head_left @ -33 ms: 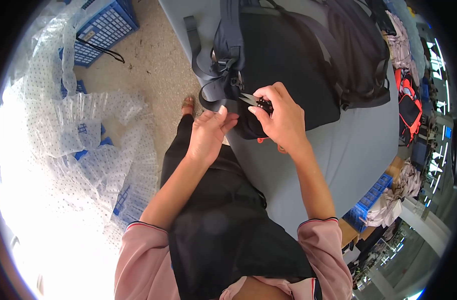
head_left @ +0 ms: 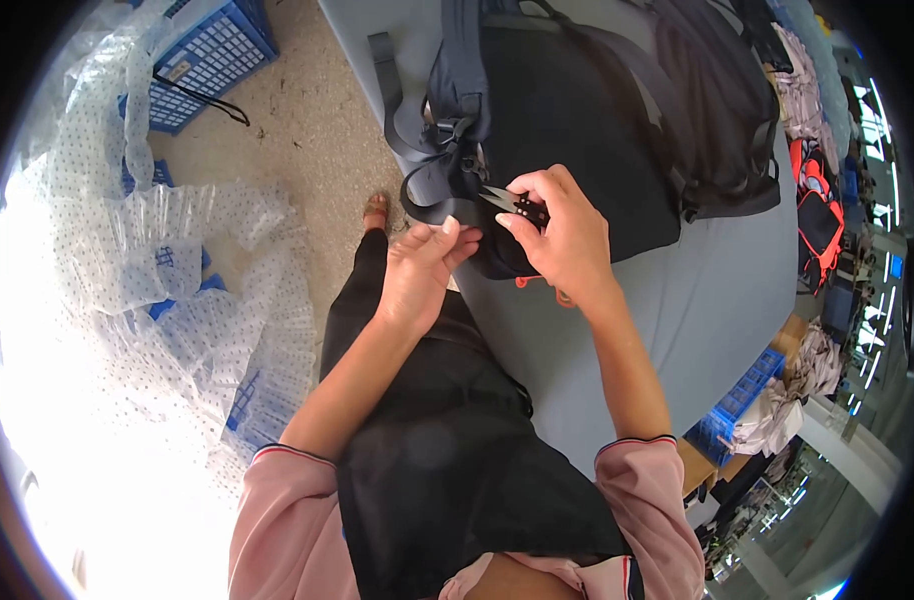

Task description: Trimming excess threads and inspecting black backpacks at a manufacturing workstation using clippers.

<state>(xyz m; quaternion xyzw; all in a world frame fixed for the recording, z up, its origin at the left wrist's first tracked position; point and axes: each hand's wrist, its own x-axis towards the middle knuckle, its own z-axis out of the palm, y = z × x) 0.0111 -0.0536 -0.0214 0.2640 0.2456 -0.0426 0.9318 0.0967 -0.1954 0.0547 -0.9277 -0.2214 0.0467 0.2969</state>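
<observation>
A black backpack (head_left: 577, 120) lies on the grey-covered table, its straps and buckles bunched along its left side. My left hand (head_left: 419, 265) is closed in a pinch on a black webbing strap (head_left: 434, 212), which loops up toward the buckle (head_left: 455, 128). In my right hand (head_left: 569, 235) is a pair of thread snips (head_left: 525, 207) with dark handles. Their silver blades point left toward the strap, near the backpack's edge; whether they touch it I cannot tell. An orange cord (head_left: 527, 282) shows beneath my right hand.
Crumpled clear plastic wrap (head_left: 157, 300) spreads over the floor at left, partly covering blue crates. One blue crate (head_left: 212, 65) stands at the far left. Past the right edge of the grey table (head_left: 657, 340) are a blue basket (head_left: 742, 400), pinkish cloth bundles and an orange-and-black bag (head_left: 819, 215).
My left hand and the strap it pinches have shifted very slightly to the right. My right hand and the snips look almost unmoved.
</observation>
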